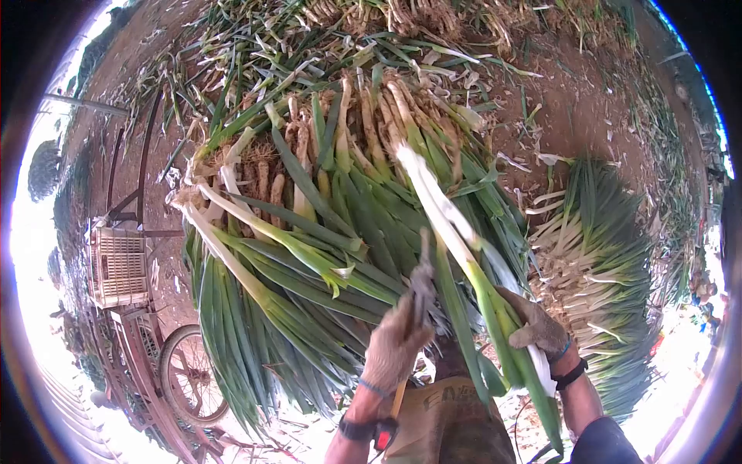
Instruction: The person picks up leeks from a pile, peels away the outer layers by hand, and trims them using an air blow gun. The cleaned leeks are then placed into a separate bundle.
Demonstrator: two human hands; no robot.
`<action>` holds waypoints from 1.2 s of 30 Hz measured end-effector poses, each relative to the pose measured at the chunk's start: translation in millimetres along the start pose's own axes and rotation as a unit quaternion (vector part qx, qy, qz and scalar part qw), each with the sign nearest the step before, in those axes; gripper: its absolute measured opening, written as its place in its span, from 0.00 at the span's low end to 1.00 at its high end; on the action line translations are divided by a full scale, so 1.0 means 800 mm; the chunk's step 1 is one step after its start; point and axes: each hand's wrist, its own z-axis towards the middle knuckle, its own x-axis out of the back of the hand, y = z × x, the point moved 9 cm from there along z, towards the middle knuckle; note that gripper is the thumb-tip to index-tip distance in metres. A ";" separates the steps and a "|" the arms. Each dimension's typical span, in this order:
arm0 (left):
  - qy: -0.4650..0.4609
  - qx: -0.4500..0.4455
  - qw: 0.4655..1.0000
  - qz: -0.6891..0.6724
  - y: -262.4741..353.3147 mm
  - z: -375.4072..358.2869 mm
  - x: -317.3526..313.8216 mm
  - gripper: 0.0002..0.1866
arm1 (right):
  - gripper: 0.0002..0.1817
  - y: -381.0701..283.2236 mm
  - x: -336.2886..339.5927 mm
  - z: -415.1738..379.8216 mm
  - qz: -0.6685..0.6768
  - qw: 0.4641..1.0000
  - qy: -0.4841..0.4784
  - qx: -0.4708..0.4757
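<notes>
My left hand (396,345), in a beige work glove, is closed around a grey tool (423,288) with a narrow tip pointing up. Its exact kind is blurred. My right hand (539,323), also gloved, grips the green leaves of a large green onion (447,228). That onion slants up and left, its white stalk stripped bare and shiny. Beneath both hands lies a big pile of green onions (309,224), with brown, soil-covered root ends at the far side and leaves toward me. A few paler stalks rest on top at the left.
Stacked green onions with white stalks (595,286) lie at the right. A wheeled cart (139,363) with a slatted crate (118,265) stands at the left. Leaf scraps (286,66) and more rooted onions (417,17) cover the soil at the back.
</notes>
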 end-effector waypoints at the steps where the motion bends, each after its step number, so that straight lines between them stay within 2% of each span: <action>1: -0.027 -0.013 0.999 0.011 0.006 -0.021 0.009 0.35 | 0.73 -0.019 -0.027 0.006 0.006 1.000 -0.015 0.011; 3: -0.081 -0.041 0.995 0.035 0.017 -0.062 0.034 0.38 | 0.73 -0.054 -0.084 0.027 0.017 0.998 -0.042 0.034; 5: 0.007 -0.047 0.998 -0.034 0.005 -0.094 0.091 0.41 | 0.70 -0.095 -0.151 0.055 -0.026 0.989 -0.103 0.108; 7: 0.154 -0.029 0.969 -0.191 0.006 -0.126 0.166 0.41 | 0.67 -0.118 -0.221 0.086 -0.145 0.966 -0.157 0.148; 9: 0.379 -0.053 0.902 -0.201 -0.026 -0.177 0.240 0.40 | 0.63 -0.114 -0.304 0.125 -0.160 0.934 -0.186 0.260; 11: 0.459 -0.085 0.874 -0.137 -0.029 -0.213 0.293 0.39 | 0.60 -0.081 -0.382 0.158 -0.128 0.938 -0.214 0.242; 13: 0.540 -0.113 0.817 -0.169 -0.008 -0.201 0.293 0.40 | 0.53 -0.035 -0.422 0.188 -0.238 0.899 -0.194 0.311; 14: 0.527 -0.067 0.837 -0.131 -0.022 -0.199 0.301 0.42 | 0.50 -0.021 -0.427 0.200 -0.292 0.874 -0.184 0.343; 15: 0.516 -0.077 0.844 -0.122 -0.019 -0.186 0.298 0.43 | 0.45 -0.027 -0.404 0.215 -0.335 0.866 -0.127 0.349; 17: 0.496 -0.098 0.856 -0.104 -0.009 -0.155 0.283 0.45 | 0.35 -0.065 -0.324 0.244 -0.416 0.835 -0.016 0.359; 19: 0.450 -0.056 0.874 -0.176 -0.038 -0.126 0.261 0.49 | 0.23 -0.091 -0.210 0.281 -0.499 0.797 0.124 0.317; 20: 0.428 -0.045 0.883 -0.186 -0.039 -0.112 0.245 0.50 | 0.22 -0.107 -0.155 0.291 -0.535 0.746 0.191 0.348; 21: 0.405 -0.033 0.893 -0.194 -0.039 -0.101 0.230 0.51 | 0.23 -0.109 -0.086 0.314 -0.474 0.778 0.260 0.321; 22: 0.358 -0.023 0.916 -0.181 -0.035 -0.086 0.218 0.52 | 0.24 -0.115 -0.032 0.328 -0.477 0.771 0.297 0.299; 24: 0.294 -0.071 0.946 -0.117 -0.034 -0.067 0.192 0.50 | 0.23 -0.126 0.053 0.363 -0.473 0.785 0.328 0.230; 25: 0.245 -0.109 0.961 -0.065 -0.024 -0.058 0.179 0.48 | 0.24 -0.138 0.062 0.383 -0.492 0.783 0.311 0.222; 27: 0.187 -0.091 0.978 0.021 -0.022 -0.047 0.154 0.48 | 0.28 -0.154 0.076 0.418 -0.528 0.776 0.278 0.204; 28: 0.168 -0.059 0.984 -0.023 -0.022 -0.043 0.144 0.48 | 0.30 -0.156 0.086 0.440 -0.534 0.772 0.281 0.198; 29: 0.129 -0.055 0.990 0.009 -0.026 -0.038 0.134 0.49 | 0.33 -0.158 0.090 0.466 -0.539 0.768 0.285 0.196; 30: 0.142 -0.071 0.986 0.045 -0.015 -0.036 0.131 0.50 | 0.36 -0.162 0.093 0.490 -0.544 0.764 0.288 0.195; 31: 0.156 -0.086 0.981 0.080 -0.004 -0.034 0.128 0.50 | 0.38 -0.165 0.100 0.513 -0.544 0.777 0.281 0.150; 33: 0.151 -0.051 0.987 0.030 -0.019 -0.032 0.117 0.49 | 0.43 -0.161 0.118 0.543 -0.542 0.796 0.266 0.053; 34: 0.154 -0.045 0.987 0.011 -0.022 -0.029 0.113 0.50 | 0.41 -0.155 0.118 0.547 -0.493 0.835 0.246 0.008; 36: 0.144 -0.018 0.989 -0.003 -0.028 -0.029 0.106 0.50 | 0.44 -0.147 0.124 0.563 -0.448 0.866 0.219 -0.033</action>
